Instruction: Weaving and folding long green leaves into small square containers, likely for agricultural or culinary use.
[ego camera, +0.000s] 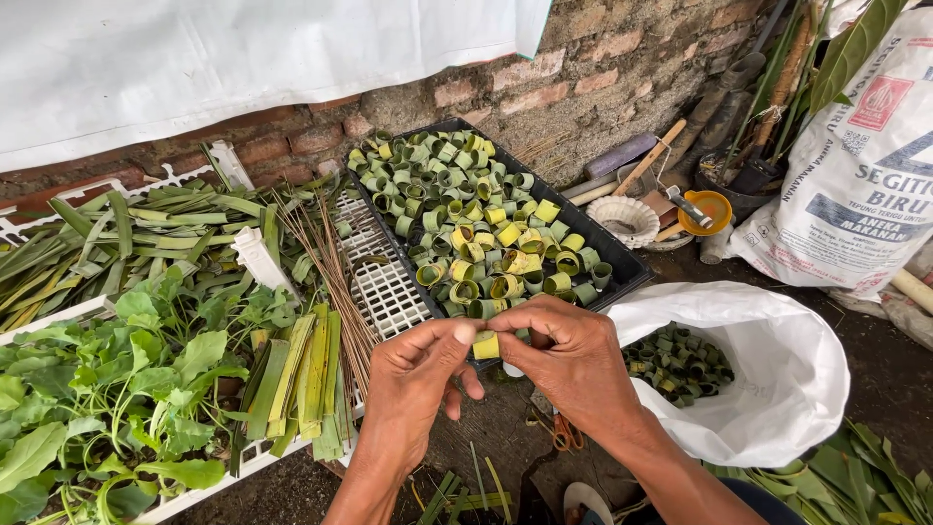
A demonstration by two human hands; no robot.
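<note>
head view shows a small yellow-green leaf ring (486, 344) pinched between both hands, just in front of the near edge of the black tray (632, 264). the ring is a strip of leaf curled into a short tube, and the fingers press it from both sides, probably so that the curl does not spring open. it is held in the air, above the ground, not resting on anything.

the left hand (413, 374) comes from below, with the thumb and the first fingers closed on the left side of the ring; the other fingers are curled under. the right hand (573, 360) comes from the lower right, its back turned up to the camera, and its fingertips close on the right side of the ring. the two hands touch each other at the fingertips, and both wrists are bent a little inward.

just behind the hands, the black tray is full of many similar rings, green and yellow, lying close together, maybe so that finished pieces stay in one place. to the right, an open white sack (777, 379) holds more green rings inside. to the left, cut leaf strips (301, 374) and thin brown sticks (330, 262) lie on a white plastic grid (384, 282), near to the left hand, so they are easy to reach. leafy green plants (126, 389) lie further left. orange-handled scissors (564, 433) lie on the ground under the right wrist.
</note>
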